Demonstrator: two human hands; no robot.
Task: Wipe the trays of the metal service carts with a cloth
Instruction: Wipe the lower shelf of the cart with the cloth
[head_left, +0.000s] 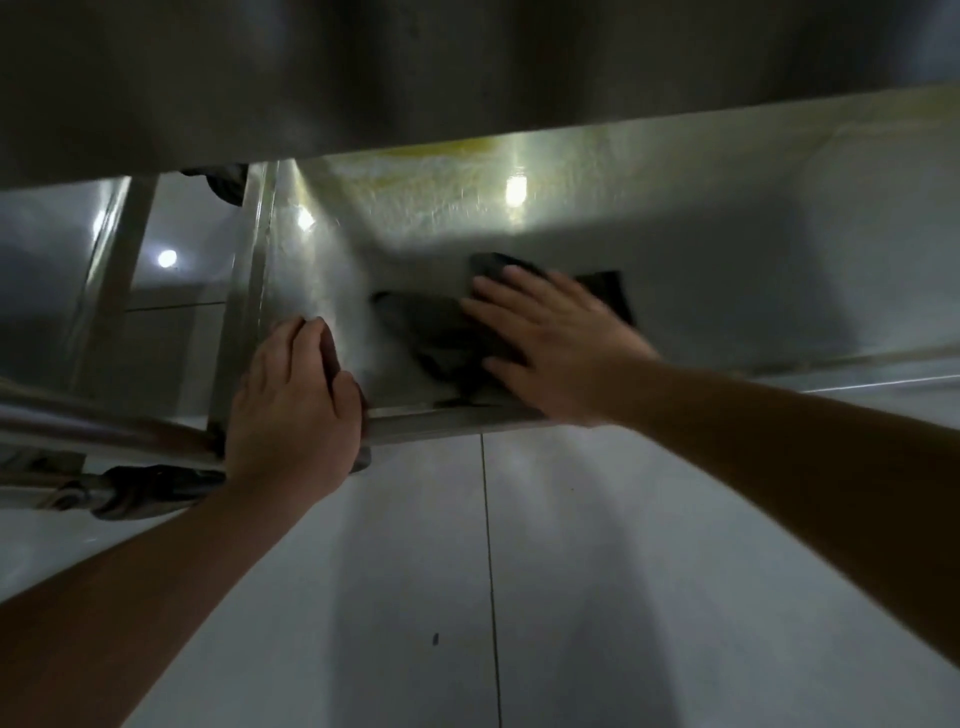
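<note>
on the lower tray (727, 270) of the metal cart lies a dark cloth (447, 332), crumpled and spread near the tray's front left part, just behind the front rim. the right hand (556, 338) lies flat on top of the cloth with its fingers straight and spread wide, pressing it against the steel; part of the cloth shows beyond the fingertips and part sticks out past the thumb side (its edges are blurred). the left hand (296, 400) grips the tray's front left corner, fingers curled over the rim beside the cart's upright post (249, 291). the tray surface shines with bright spots of reflected light and carries a yellowish smear (431, 156) along its far side. above it, the underside of the upper tray (363, 67) fills the top of the view, dark and dull. below the cart is a pale tiled floor (571, 571), with a caster wheel (150, 491) and a horizontal bar (93, 421) at the left.
</note>
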